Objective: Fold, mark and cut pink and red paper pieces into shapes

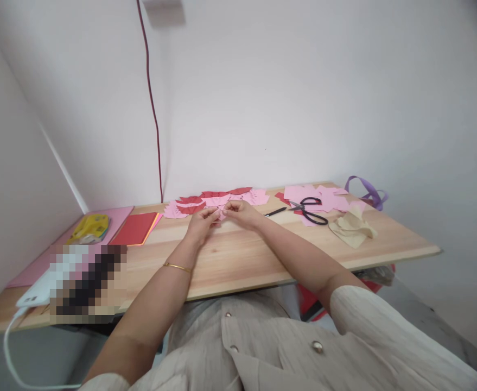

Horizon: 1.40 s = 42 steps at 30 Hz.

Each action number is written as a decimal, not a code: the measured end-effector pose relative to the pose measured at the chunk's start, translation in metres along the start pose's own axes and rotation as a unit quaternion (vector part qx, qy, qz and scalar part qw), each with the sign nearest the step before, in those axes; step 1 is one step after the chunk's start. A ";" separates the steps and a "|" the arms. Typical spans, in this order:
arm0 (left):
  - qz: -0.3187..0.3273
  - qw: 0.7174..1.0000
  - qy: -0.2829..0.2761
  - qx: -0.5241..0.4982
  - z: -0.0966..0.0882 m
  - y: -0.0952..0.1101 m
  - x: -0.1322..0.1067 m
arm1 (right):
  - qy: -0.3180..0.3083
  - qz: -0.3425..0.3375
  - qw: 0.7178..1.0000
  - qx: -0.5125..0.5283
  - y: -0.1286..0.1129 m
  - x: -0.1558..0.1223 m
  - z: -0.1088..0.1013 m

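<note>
My left hand [201,222] and my right hand [240,212] meet over the far middle of a wooden table [238,255]. Both pinch a small pink paper piece [222,213] between their fingertips; the piece is mostly hidden by the fingers. Just beyond them lies a row of folded red and pink paper pieces [217,198]. A thin gold bangle [177,266] sits on my left wrist.
Black scissors [309,210] and a black pen [274,212] lie on pink paper squares [323,198] to the right, near crumpled beige paper [354,225] and a purple ribbon [368,190]. Left: red paper stack [134,228], yellow object [89,228], white charger [35,293].
</note>
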State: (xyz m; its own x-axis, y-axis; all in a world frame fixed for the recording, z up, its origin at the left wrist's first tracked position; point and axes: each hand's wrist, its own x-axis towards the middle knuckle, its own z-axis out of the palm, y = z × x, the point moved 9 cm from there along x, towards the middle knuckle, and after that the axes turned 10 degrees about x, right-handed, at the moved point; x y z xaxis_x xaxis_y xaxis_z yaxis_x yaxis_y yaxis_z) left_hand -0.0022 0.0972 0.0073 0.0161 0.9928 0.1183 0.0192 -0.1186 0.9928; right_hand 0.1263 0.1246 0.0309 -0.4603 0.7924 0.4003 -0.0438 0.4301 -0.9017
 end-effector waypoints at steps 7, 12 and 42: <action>0.036 0.995 0.035 0.089 -0.009 0.000 0.005 | -0.029 0.001 1.000 0.002 -0.001 -0.002 0.006; 0.063 0.986 0.037 0.148 -0.012 0.005 0.006 | -0.031 -0.016 0.999 -0.038 -0.007 -0.003 0.009; -0.059 0.998 0.001 -0.038 -0.007 -0.023 0.007 | 0.012 0.052 0.997 0.053 0.011 -0.003 0.004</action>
State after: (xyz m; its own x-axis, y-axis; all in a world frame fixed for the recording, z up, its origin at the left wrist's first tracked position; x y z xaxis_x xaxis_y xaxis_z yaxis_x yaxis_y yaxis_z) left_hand -0.0094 0.1073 -0.0144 0.0156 0.9999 0.0001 -0.0560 0.0008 0.9984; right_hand 0.1241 0.1249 0.0194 -0.4460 0.8410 0.3064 -0.0906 0.2982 -0.9502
